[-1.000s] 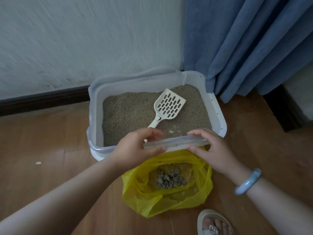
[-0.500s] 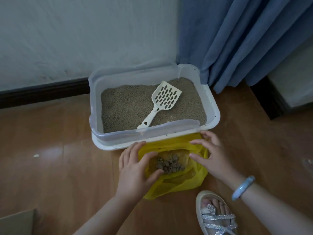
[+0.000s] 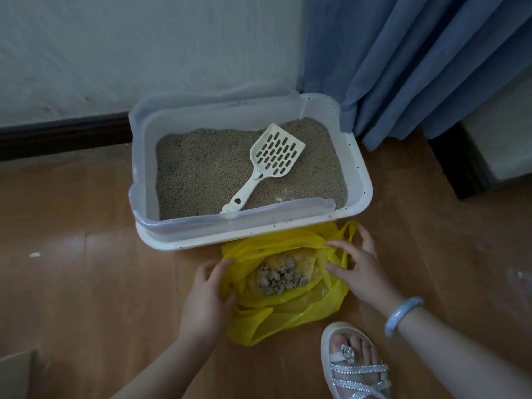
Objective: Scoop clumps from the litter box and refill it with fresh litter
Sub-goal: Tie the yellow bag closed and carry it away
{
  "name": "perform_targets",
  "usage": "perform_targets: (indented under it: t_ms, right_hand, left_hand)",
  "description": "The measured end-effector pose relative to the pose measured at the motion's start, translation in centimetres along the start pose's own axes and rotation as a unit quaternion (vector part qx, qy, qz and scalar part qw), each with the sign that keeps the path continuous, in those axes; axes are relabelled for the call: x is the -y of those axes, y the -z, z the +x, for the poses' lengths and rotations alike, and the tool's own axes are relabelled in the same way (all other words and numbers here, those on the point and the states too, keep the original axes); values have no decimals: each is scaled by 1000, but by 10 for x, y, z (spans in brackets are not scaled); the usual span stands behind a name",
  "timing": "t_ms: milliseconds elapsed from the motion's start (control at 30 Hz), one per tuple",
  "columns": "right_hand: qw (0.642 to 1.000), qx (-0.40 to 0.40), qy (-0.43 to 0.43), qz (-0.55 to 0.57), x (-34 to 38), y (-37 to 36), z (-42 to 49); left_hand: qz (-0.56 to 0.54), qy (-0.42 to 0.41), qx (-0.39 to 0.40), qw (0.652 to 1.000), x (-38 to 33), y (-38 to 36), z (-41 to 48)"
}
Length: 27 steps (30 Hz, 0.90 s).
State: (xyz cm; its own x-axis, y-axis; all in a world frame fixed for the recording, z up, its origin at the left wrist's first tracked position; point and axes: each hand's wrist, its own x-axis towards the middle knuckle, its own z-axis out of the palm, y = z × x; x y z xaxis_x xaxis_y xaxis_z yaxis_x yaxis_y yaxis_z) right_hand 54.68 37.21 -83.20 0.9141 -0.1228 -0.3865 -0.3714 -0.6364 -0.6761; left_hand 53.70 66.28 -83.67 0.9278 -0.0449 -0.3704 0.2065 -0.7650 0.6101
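Observation:
A white litter box with a translucent rim stands against the wall, filled with tan litter. A cream slotted scoop lies on the litter, handle toward me. In front of the box sits an open yellow plastic bag holding a pile of grey clumps. My left hand holds the bag's left edge, thumb curled over the plastic. My right hand rests on the bag's right edge with fingers spread and fairly straight.
Wooden floor surrounds the box. A blue curtain hangs at the back right, beside a dark baseboard. My sandalled foot is just right of the bag. A cardboard corner shows at bottom left.
Both hands left the box's front rim and dropped to the yellow bag. They now sit on its left and right edges, spread a little wider than half a second ago.

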Motion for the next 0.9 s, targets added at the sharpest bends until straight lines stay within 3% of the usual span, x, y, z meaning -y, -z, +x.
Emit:
perform_targets:
  t_ms: [167,333,467,600,733,833,900]
  right_hand:
    - [1000,-23,15,8,5,1,2]
    - [991,-65,115,27,19,4,-12]
    - [980,-73,181,36,32,5,-25]
    - [976,-46,202,63,39,5,-33]
    - [974,-36,192,115,42,7,-37]
    - [972,-26,174,153,43,9,-37]
    - [970,-24,157,185,45,11,-37]
  left_hand:
    - [-84,-58,25,994,-15,10,5]
    - [-197,-65,91,974,-29,14,3]
    - [-205,-98,135,964,-44,15,-2]
    - [-128,-171,111,971,-60,17,-3]
    - [51,-201,95,974,-67,17,0]
    - [175,-270,21,947,-71,18,5]
    - [189,-319,-24,928,-77,19,9]
